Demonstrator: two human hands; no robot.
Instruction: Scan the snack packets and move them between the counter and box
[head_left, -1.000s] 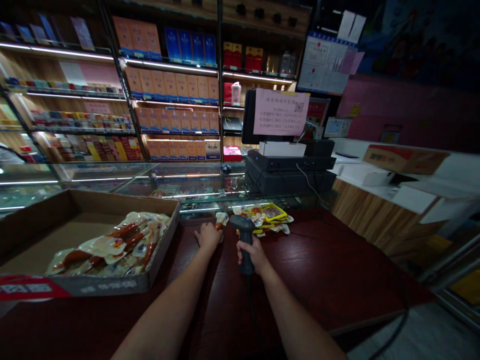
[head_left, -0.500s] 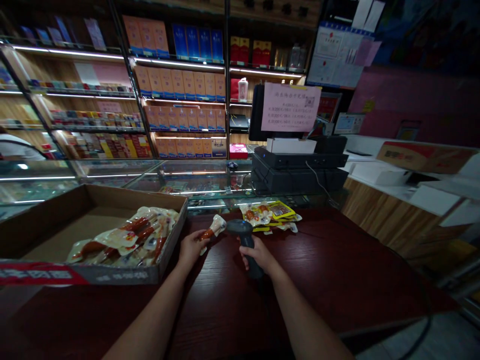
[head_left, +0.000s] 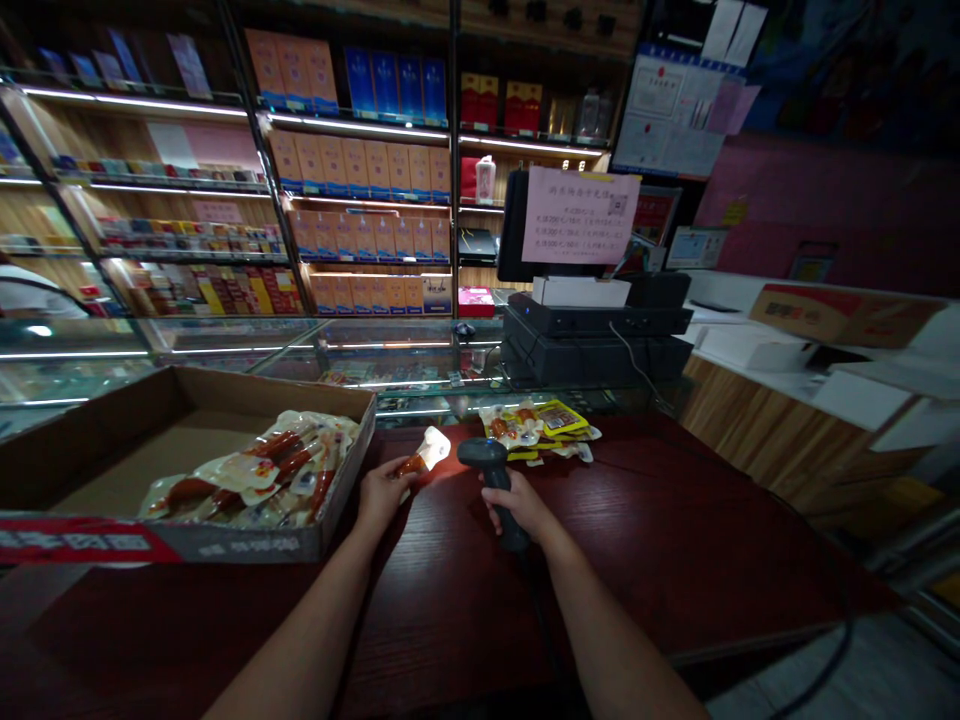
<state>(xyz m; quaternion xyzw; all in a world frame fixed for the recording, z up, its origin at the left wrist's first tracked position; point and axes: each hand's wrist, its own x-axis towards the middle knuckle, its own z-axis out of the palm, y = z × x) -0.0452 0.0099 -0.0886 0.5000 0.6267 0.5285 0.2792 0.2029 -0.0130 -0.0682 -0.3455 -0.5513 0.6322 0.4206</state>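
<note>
My left hand is closed on a vacuum-packed sausage, its whitish wrapper end lit brightly and turned toward the scanner. In my right hand is a dark barcode scanner, gripped by the handle, with its head a short gap from the lit wrapper. Left of my hands, a shallow cardboard box holds several similar packed sausages. Behind the scanner lies a small pile of yellow and clear food packets.
All this rests on a dark red table. At its back stand a glass counter and a monitor with a pink notice over a black cash drawer. Shelves of boxed goods line the wall. The scanner's cable trails toward me.
The scanner's light has come on and now shines on the sausage wrapper's end. The scanner has shifted very slightly to the right; my left hand is almost still.
</note>
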